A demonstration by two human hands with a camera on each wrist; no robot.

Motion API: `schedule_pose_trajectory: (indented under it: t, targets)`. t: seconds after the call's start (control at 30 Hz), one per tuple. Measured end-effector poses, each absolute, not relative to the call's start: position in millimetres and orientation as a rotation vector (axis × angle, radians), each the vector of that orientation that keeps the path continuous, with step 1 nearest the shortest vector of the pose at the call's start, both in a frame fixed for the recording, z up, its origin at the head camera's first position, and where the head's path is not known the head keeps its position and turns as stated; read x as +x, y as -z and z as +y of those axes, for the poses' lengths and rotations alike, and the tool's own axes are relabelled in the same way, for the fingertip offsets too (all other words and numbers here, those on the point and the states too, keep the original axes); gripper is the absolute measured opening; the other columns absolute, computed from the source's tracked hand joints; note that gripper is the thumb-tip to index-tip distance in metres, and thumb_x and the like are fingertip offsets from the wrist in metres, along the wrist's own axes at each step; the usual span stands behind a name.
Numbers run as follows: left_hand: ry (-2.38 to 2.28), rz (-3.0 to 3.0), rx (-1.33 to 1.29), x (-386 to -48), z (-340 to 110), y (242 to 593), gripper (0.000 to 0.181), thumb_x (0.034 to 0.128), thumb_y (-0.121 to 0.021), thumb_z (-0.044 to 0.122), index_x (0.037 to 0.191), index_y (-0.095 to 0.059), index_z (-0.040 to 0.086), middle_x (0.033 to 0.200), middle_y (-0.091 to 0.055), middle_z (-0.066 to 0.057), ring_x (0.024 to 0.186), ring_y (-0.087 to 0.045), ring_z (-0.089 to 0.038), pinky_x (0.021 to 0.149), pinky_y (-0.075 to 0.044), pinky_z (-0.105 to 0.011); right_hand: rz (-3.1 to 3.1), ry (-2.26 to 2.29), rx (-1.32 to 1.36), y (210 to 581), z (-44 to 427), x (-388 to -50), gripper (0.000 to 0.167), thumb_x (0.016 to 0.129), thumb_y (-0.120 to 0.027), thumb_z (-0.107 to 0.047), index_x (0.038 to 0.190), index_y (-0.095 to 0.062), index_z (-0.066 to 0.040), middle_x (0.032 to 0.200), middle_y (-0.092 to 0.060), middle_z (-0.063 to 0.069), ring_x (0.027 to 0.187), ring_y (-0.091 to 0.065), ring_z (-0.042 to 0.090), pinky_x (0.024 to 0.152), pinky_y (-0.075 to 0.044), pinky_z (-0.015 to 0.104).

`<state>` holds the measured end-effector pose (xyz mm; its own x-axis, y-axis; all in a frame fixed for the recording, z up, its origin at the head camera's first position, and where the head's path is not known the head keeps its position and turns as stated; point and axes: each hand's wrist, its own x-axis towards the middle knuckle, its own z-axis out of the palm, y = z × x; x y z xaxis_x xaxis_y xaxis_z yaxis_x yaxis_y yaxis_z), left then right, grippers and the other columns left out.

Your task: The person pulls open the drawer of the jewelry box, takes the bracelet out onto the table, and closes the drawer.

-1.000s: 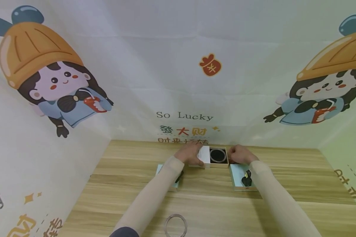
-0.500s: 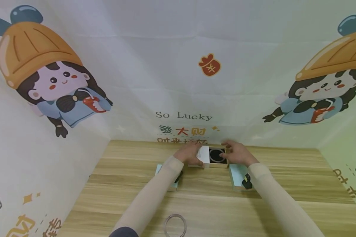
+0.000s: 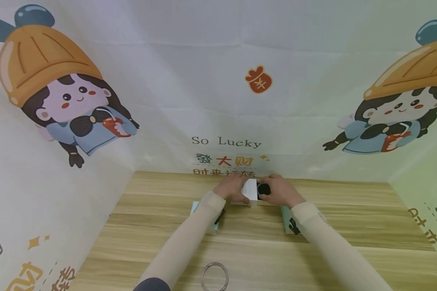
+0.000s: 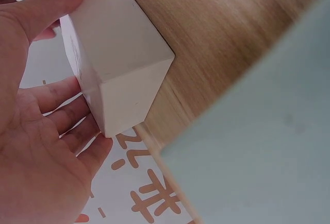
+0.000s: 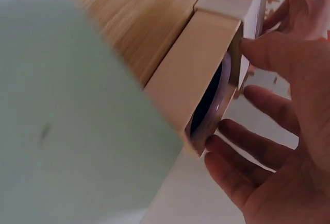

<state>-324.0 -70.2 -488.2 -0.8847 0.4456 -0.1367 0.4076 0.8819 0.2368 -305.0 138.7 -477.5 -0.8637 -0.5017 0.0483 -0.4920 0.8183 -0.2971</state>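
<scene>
My left hand [image 3: 231,189] grips the white sleeve [image 4: 124,33] of a sliding box, its thumb on one side and fingers on the other. A cardboard drawer [image 5: 191,59] protrudes from the sleeve's right end. Inside lies a translucent bangle [image 5: 223,87] around a black pad [image 3: 265,189]. My right hand [image 3: 282,192] straddles the drawer, fingers spread and gently bent. In the right wrist view its thumb is beside the drawer's opening and its fingertips lie along the far edge. Whether the thumb presses the bangle cannot be seen.
A light blue box [image 3: 213,230] sits under my left forearm, another light blue box [image 3: 287,220] under the right, both with black decoration. Closer to me, a second clear bangle [image 3: 215,264] lies on the wooden table [image 3: 160,226]. Directly behind the white box rises a printed backdrop [image 3: 175,121].
From the drawer's right end, my right hand has moved left over the drawer, with its thumb toward the bangle. My left hand has stayed on the white sleeve.
</scene>
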Motion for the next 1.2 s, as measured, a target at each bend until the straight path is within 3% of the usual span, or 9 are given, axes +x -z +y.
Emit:
schedule_pose_trajectory:
  t: [0.13,0.77,1.2]
  targets:
    - [-0.307,2.869,0.665,-323,-70,486,0.089,0.0781,-0.087,0.048,0.151,-0.05,0.013,0.153,-0.053,-0.006,0.145,-0.045,-0.027,0.121,-0.037,-0.04,2.965,0.414,-0.788,478,131,-306,0.047,0.089,-0.077,-0.027,0.129,-0.068,-0.004,0.123,-0.067,0.021,0.115,-0.063,0.041,0.096,-0.054,0.053]
    - [-0.33,2.865,0.674,-322,-71,484,0.087,0.0776,-0.088,0.047,0.149,-0.052,0.013,0.153,-0.054,-0.006,0.143,-0.046,-0.027,0.12,-0.039,-0.039,2.949,0.341,-0.619,475,115,-311,0.052,0.083,-0.079,-0.023,0.131,-0.069,-0.005,0.127,-0.061,0.022,0.115,-0.06,0.042,0.099,-0.053,0.054]
    - [-0.331,2.858,0.679,-323,-71,484,0.085,0.0778,-0.088,0.046,0.147,-0.053,0.012,0.15,-0.056,-0.007,0.143,-0.047,-0.027,0.12,-0.038,-0.039,2.917,0.281,-0.621,475,111,-321,0.046,0.08,-0.083,-0.025,0.12,-0.073,-0.005,0.117,-0.064,0.02,0.11,-0.06,0.036,0.103,-0.049,0.054]
